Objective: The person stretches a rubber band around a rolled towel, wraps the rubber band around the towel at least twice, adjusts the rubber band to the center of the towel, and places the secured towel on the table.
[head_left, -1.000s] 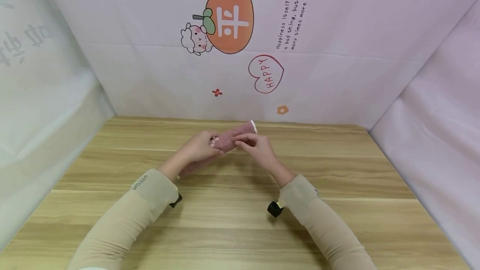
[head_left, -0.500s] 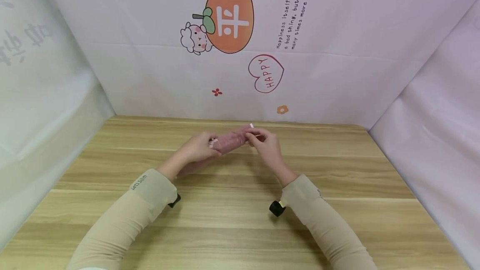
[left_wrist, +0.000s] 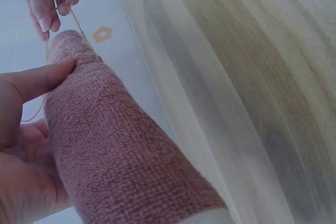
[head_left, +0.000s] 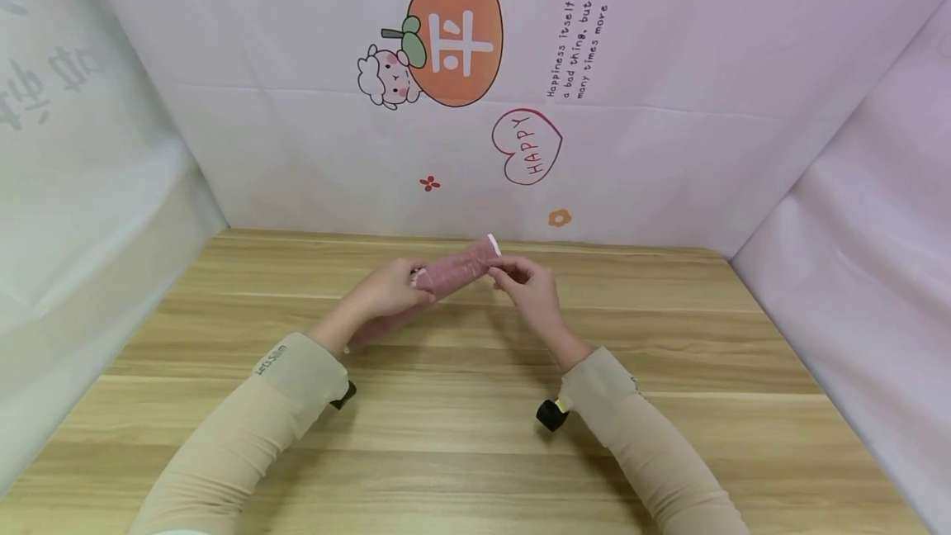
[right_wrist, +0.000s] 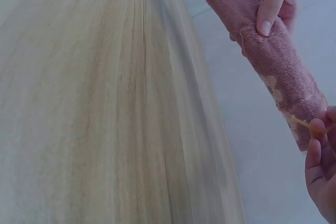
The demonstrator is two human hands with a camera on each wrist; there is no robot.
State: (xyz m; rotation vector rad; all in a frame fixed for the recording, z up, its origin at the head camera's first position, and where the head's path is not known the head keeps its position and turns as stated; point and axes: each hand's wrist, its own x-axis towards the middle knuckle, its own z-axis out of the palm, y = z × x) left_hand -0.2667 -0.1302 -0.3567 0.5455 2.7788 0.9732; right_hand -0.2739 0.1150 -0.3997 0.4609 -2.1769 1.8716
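Note:
A dusty-pink rolled towel (head_left: 455, 272) slants up above the table in the head view, its white-edged end pointing toward the back wall. My left hand (head_left: 390, 287) grips the roll around its middle, the thumb pressing on top in the left wrist view. Near the far end, my right hand (head_left: 531, 291) pinches a thin yellow rubber band (right_wrist: 299, 121) with its fingertips. In the right wrist view the band crosses the roll and is stretched out to the fingers. Part of the loop is hidden behind the towel.
Both hands are above a wood-grain table (head_left: 446, 469). A white printed cloth (head_left: 297, 163) stands upright along the table's back edge, and more white cloth hangs at both sides. Black wrist cameras (head_left: 551, 415) sit under the sleeves.
The right hand has shifted right toward the towel's far end, drawing the rubber band with it. The left hand keeps its grip and has barely moved; the towel's tip dipped and rose again.

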